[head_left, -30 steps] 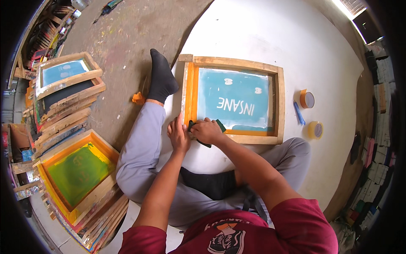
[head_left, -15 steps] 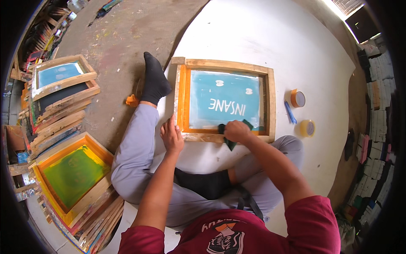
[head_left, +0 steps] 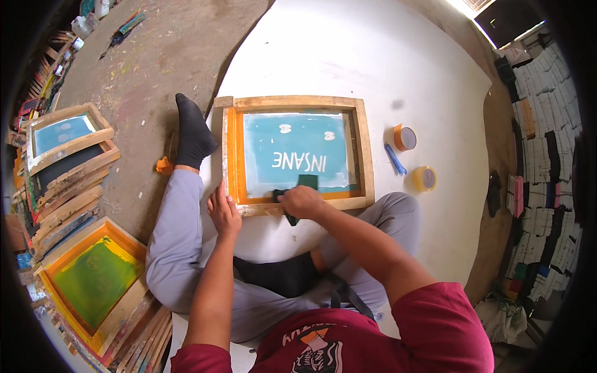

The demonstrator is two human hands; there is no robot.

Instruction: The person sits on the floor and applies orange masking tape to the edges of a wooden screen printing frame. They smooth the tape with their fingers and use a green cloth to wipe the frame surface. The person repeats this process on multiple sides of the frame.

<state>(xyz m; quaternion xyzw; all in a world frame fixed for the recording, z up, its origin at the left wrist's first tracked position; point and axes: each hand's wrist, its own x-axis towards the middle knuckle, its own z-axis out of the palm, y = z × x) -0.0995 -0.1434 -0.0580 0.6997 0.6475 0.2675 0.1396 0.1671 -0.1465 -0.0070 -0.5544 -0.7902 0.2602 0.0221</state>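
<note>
A wooden screen-printing frame lies on the white sheet before my crossed legs. Orange tape lines its inner left and lower edges, and its teal mesh bears pale lettering and small marks. My right hand is closed around a dark green cloth, pressing it on the frame's lower inner edge; cloth ends stick out above and below the fist. At the lower left corner of the frame, my left hand rests with its fingers stretched along the wood.
Right of the frame are an orange tape roll, a blue tool and a yellowish tape roll. Stacked frames stand at the left, with a green-mesh frame nearer. An orange scrap lies by my foot.
My right hand has slid leftward along the frame's lower edge with the cloth. The left hand stays at the corner. The whole view has shifted, so everything appears further left.
</note>
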